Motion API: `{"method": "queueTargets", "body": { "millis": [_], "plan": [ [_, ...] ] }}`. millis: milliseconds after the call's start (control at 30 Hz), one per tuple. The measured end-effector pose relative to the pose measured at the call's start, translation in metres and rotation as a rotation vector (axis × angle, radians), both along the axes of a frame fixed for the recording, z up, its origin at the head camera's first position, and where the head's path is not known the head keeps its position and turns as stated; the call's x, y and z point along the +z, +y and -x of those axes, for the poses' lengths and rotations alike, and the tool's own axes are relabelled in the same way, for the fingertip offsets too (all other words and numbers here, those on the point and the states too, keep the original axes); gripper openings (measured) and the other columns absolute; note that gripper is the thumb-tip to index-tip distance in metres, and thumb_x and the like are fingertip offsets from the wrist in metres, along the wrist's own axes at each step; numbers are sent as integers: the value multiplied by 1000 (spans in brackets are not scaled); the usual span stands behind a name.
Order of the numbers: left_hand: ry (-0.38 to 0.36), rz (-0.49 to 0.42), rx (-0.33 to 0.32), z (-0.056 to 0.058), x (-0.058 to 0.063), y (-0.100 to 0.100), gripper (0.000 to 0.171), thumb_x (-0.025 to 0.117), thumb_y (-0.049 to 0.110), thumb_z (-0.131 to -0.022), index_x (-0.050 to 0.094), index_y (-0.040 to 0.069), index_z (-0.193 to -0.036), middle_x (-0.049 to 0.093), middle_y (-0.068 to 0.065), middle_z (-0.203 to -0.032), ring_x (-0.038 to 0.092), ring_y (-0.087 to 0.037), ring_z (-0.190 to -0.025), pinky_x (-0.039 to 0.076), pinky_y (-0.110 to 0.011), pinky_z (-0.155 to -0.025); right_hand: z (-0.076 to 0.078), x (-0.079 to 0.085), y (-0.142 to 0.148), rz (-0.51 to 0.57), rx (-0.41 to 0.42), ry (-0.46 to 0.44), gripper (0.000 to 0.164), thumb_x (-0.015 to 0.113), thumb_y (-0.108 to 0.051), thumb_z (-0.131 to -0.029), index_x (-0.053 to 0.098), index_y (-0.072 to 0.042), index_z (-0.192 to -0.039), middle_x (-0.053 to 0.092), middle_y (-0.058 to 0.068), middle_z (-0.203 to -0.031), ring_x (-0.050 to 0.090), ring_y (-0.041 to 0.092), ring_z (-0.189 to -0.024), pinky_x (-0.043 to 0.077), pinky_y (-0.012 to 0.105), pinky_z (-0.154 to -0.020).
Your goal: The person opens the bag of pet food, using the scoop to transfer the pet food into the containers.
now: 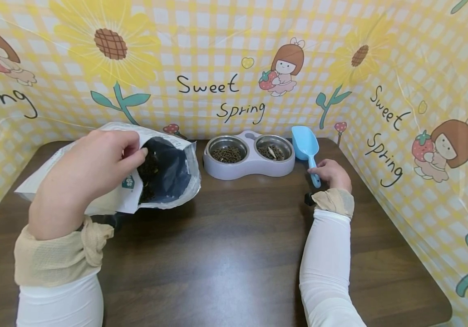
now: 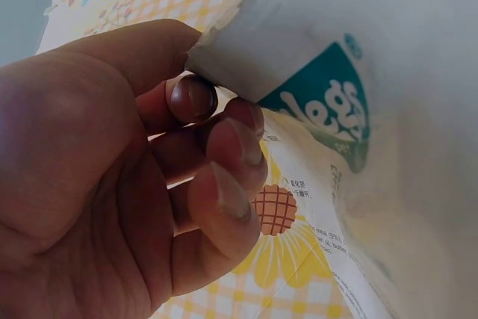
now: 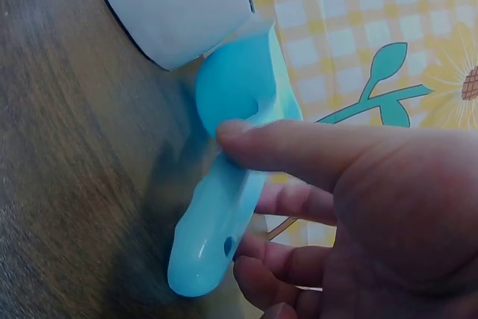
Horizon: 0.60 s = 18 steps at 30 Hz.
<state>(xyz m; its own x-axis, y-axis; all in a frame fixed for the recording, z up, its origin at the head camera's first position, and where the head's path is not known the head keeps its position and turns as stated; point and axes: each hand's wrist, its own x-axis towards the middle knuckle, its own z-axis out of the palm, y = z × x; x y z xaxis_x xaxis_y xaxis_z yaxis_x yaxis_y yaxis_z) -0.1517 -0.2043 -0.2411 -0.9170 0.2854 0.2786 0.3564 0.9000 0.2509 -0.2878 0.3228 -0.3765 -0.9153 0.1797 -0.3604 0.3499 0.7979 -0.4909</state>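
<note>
On the left of the head view, my left hand (image 1: pixel 91 170) pinches the torn rim of a white pet food bag (image 1: pixel 121 200) between thumb and fingers. The bag's dark-lined mouth faces right and shows brown kibble (image 1: pixel 148 175) inside. A green label (image 2: pixel 328 102) marks its side in the left wrist view. My right hand (image 1: pixel 332 175) holds the handle of a light blue scoop (image 1: pixel 305 143), thumb on one side and fingers on the other. The scoop's bowl points toward the back wall, right beside the double pet bowl (image 1: pixel 250 170).
Two steel dishes in the pale double stand hold kibble (image 1: pixel 227 154), the right one with a lighter piece on top. A dark wooden table (image 1: pixel 225 254) lies beneath. Yellow checked cloth (image 1: pixel 209 50) printed with flowers and girls walls the back and sides.
</note>
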Motion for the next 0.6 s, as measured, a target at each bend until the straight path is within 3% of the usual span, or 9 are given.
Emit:
{"method": "queueTargets", "body": {
  "millis": [600],
  "plan": [
    [6,-11,-5,-1,0,-1,36,60,19,-106,47,14,-73,42,-3,-64,44,-20,-65,32,-34,-64,-5,7,-5,-39,9,-26,50,59,-41,-107,61,2,-132,60,17,-113,54,30,-102,45,38,-83]
  ]
}}
